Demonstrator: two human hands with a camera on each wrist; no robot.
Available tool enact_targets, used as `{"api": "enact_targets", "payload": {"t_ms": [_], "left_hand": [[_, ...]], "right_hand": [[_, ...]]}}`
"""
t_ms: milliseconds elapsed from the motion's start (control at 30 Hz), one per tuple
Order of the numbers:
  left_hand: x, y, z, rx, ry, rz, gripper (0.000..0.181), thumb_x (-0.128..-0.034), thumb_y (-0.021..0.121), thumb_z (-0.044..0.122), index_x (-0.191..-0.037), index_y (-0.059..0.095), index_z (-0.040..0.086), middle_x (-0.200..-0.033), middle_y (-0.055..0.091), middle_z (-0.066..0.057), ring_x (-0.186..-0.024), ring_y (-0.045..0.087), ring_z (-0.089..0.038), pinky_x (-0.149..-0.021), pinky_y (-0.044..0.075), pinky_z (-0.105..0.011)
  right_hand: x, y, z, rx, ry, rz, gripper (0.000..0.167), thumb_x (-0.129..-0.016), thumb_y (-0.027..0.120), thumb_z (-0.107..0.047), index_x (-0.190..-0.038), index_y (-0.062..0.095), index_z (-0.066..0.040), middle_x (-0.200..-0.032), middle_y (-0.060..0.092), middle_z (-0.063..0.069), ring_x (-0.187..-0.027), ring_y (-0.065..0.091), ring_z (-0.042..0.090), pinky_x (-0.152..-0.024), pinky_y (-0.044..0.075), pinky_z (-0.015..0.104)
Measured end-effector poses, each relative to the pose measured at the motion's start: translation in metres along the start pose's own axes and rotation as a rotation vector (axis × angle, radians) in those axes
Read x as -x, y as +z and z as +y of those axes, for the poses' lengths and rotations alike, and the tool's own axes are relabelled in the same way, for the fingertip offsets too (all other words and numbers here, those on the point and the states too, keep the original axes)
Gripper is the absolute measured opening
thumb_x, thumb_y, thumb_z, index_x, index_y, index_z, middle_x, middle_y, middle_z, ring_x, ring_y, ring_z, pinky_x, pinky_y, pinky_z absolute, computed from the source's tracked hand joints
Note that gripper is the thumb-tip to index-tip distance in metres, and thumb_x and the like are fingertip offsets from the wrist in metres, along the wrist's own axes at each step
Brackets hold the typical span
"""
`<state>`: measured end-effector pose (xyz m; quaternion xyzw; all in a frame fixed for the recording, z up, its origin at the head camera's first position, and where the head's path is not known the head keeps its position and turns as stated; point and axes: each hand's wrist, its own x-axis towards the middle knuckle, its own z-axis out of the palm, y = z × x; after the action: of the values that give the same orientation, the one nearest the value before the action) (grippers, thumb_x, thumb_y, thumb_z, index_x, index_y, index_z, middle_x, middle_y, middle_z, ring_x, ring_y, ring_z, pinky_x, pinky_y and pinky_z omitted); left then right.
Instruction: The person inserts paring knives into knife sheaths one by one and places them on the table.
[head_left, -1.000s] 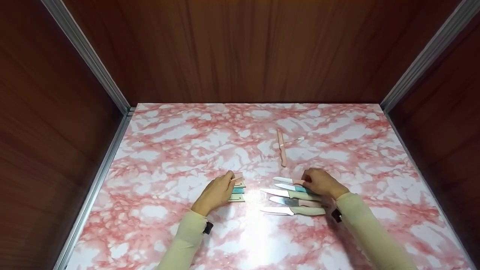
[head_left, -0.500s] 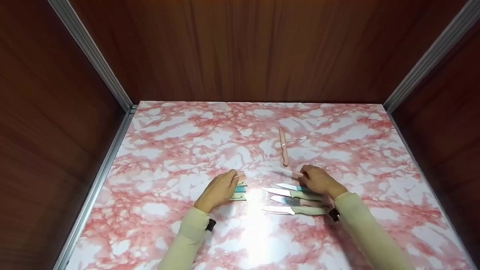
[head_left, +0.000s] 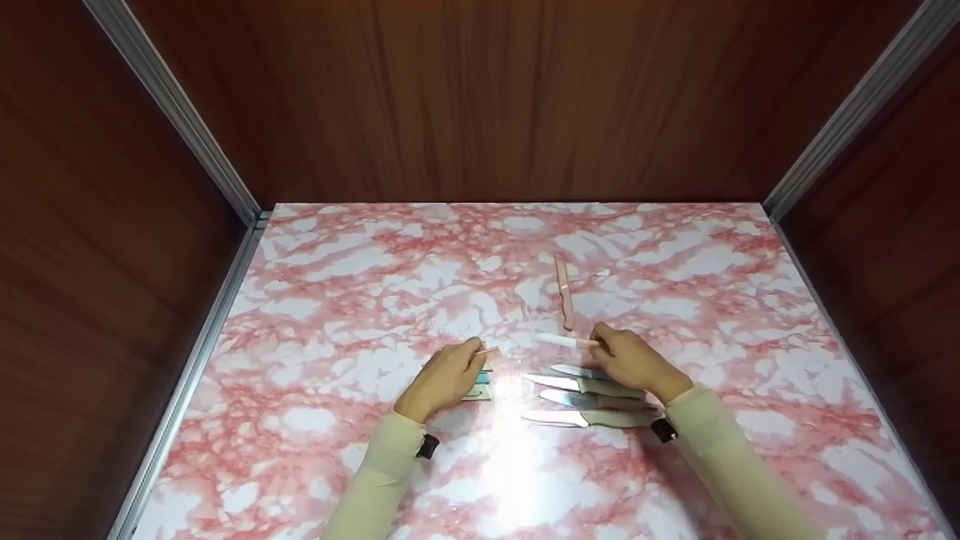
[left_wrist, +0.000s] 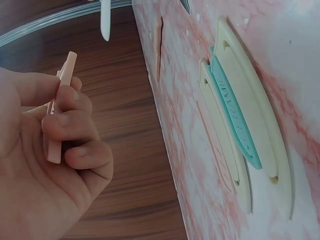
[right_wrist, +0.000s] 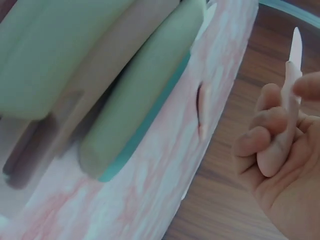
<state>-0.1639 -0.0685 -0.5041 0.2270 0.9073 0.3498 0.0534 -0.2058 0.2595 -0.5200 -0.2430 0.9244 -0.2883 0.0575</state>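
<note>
- Gripping one pink cover (left_wrist: 69,66) above the table (head_left: 337,465): the curled left hand (head_left: 445,375).
- Right hand (head_left: 637,361): fingers wrapped round one pink-handled knife (right_wrist: 276,157), also raised.
- Below: four knives (head_left: 566,400); four covers (left_wrist: 235,112), two cream, one teal, one pink.
- Farther: one long pink item (head_left: 567,306).

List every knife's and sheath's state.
Held knife: blade bare, in right grip
Held sheath: in left grip
Teal knife: lying, bare
Green knives: lying, bare
Near pink knife: lying, bare
Far pink knife: lying, seemingly sheathed
Pale sheaths: lying, seemingly empty
Teal sheath: lying, seemingly empty
Pink sheath: lying
</note>
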Motion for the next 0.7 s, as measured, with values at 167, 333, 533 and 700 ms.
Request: {"api": "enact_targets", "payload": {"t_ms": [167,333,533,700], "left_hand": [[-0.001,-0.002,0.002,0.026,0.003,-0.002,0.026,-0.1029,0.037,0.026,-0.081,0.046,0.016,-0.059,0.035,0.005,-0.049,0.027,-0.009,-0.049,0.028,-0.025],[-0.004,-0.002,0.003,0.054,-0.001,-0.015,0.026,-0.1028,0.036,0.025,-0.081,0.047,0.016,-0.059,0.038,0.005,-0.047,0.028,-0.009,-0.048,0.029,-0.024],[-0.008,-0.002,0.007,0.036,0.003,-0.002,0.025,-0.1025,0.037,0.027,-0.082,0.048,0.016,-0.061,0.039,0.005,-0.049,0.031,-0.009,-0.050,0.030,-0.025],[-0.008,0.000,0.009,0.047,0.012,0.007,0.025,-0.1020,0.039,0.026,-0.080,0.047,0.016,-0.062,0.041,0.006,-0.050,0.033,-0.008,-0.051,0.031,-0.025]], "right_hand": [[-0.003,-0.002,-0.008,-0.018,-0.047,0.038,0.025,-0.097,0.052,-0.036,-0.080,0.055,-0.018,-0.056,0.036,-0.009,-0.047,0.028,0.006,-0.048,0.029,0.025],[-0.002,-0.006,-0.018,-0.036,-0.083,0.063,0.027,-0.096,0.053,-0.038,-0.075,0.055,-0.020,-0.055,0.033,-0.010,-0.048,0.027,0.005,-0.050,0.030,0.025],[-0.002,-0.011,-0.028,-0.040,-0.101,0.048,0.032,-0.097,0.049,-0.043,-0.082,0.061,-0.017,-0.055,0.036,-0.009,-0.049,0.029,0.005,-0.051,0.033,0.026],[0.000,-0.012,-0.036,-0.034,-0.126,0.032,0.032,-0.097,0.048,-0.042,-0.085,0.062,-0.016,-0.057,0.040,-0.009,-0.049,0.032,0.005,-0.053,0.036,0.027]]}}
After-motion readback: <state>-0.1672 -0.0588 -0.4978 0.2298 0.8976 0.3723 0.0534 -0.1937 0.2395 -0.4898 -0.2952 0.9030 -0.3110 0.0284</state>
